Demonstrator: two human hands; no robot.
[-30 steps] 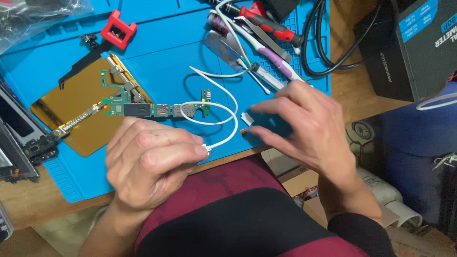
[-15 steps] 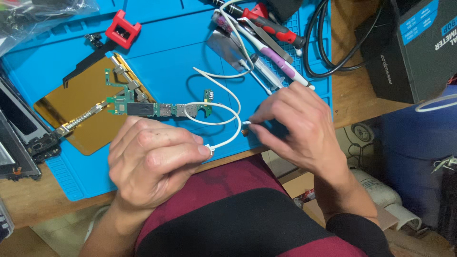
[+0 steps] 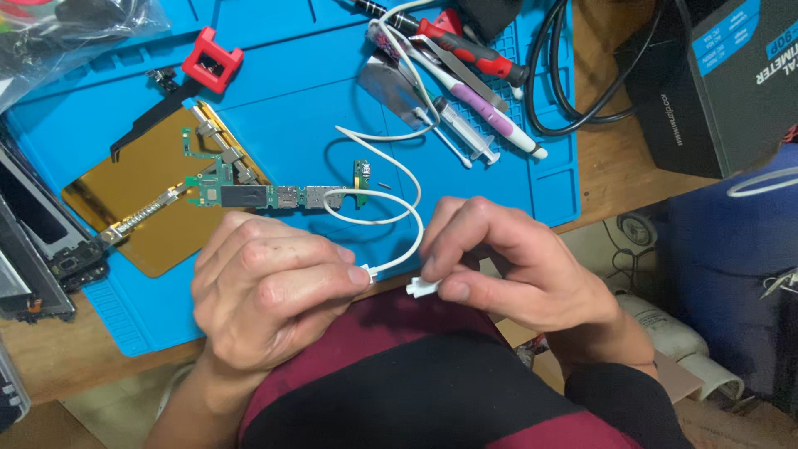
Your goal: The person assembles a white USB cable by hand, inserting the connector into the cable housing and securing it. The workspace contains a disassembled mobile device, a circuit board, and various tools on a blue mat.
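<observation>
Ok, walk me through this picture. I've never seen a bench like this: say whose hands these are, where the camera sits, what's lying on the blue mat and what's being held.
No machine here: these are one person's two bare hands, filmed by a camera on their head looking down. The left hand pinches the end of a thin white cable at its plug. The right hand pinches a small white connector beside it; the two pieces are close but apart. The cable loops away over a blue mat. On the mat lie a green circuit board partly over a gold plate, a red block, a syringe, tweezers and a red-handled screwdriver. A black cable coils at the mat's far right, beside a dark box.
</observation>
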